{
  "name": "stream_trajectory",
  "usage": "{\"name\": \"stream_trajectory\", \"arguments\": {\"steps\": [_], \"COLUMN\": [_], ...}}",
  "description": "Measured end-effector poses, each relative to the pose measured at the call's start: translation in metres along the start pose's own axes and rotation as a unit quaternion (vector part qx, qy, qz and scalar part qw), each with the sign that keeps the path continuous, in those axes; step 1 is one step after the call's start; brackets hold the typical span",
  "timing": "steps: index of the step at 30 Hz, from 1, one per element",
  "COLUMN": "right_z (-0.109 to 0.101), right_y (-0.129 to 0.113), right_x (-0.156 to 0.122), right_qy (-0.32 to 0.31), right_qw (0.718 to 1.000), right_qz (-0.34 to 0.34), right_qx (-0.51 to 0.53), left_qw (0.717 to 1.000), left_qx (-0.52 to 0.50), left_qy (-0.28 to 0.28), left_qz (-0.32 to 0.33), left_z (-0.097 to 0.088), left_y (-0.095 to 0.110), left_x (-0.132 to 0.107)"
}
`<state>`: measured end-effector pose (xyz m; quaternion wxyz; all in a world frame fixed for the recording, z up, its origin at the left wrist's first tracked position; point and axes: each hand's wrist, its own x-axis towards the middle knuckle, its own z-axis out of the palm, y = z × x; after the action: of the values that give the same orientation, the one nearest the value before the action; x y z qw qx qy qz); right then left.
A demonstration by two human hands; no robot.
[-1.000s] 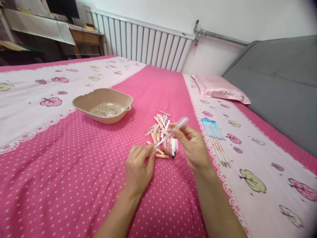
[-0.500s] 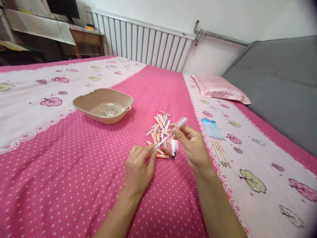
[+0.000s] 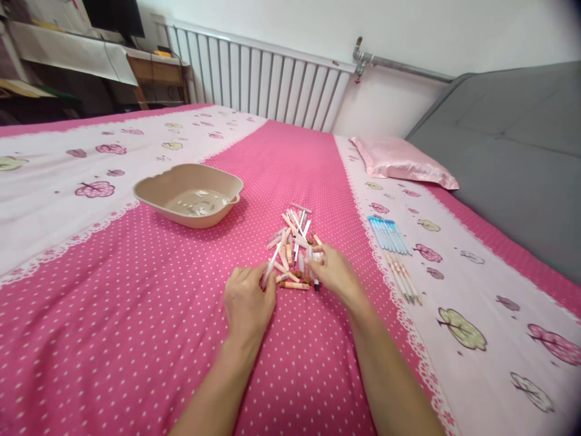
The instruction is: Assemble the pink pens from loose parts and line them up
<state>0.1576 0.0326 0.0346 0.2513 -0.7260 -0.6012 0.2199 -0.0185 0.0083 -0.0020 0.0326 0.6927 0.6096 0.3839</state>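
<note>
A heap of small pen parts (image 3: 293, 242), pale pink, white and tan, lies on the pink dotted bedspread (image 3: 136, 339). My left hand (image 3: 246, 304) rests at the heap's near left edge, its fingers pinched on a thin clear pen tube (image 3: 270, 274) that slants up toward the heap. My right hand (image 3: 333, 272) lies low at the heap's near right edge, fingers curled over some pieces; what they grip is hidden.
A beige tray (image 3: 181, 184) holding several small white bits sits back left. A row of blue pens (image 3: 389, 235) and a row of white-pink pens (image 3: 403, 277) lie to the right. A pink pillow (image 3: 402, 160) and a grey sofa (image 3: 512, 157) lie beyond.
Both hands dropped from mid-air to the heap. The clear tube, held between both hands before, is now only in my left hand; my right hand let go and reached into the pieces.
</note>
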Motion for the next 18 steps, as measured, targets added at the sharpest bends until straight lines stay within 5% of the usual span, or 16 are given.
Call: {"name": "stream_trajectory", "arguments": {"steps": [10, 14, 18], "right_z": [-0.001, -0.01, -0.019], "right_y": [-0.012, -0.019, -0.036], "right_x": [-0.011, -0.014, -0.026], "right_qy": [-0.005, 0.07, 0.086], "right_qw": [0.992, 0.995, 0.95], "right_qz": [-0.009, -0.062, -0.17], "right_qx": [-0.127, 0.025, 0.247], "left_qw": [0.999, 0.999, 0.99], "left_qx": [0.032, -0.019, -0.136], "left_qy": [-0.019, 0.04, 0.023], "left_qz": [0.001, 0.023, -0.004], "left_z": [0.01, 0.001, -0.022], "left_y": [-0.001, 0.009, 0.041], "left_x": [0.01, 0.018, 0.038]}}
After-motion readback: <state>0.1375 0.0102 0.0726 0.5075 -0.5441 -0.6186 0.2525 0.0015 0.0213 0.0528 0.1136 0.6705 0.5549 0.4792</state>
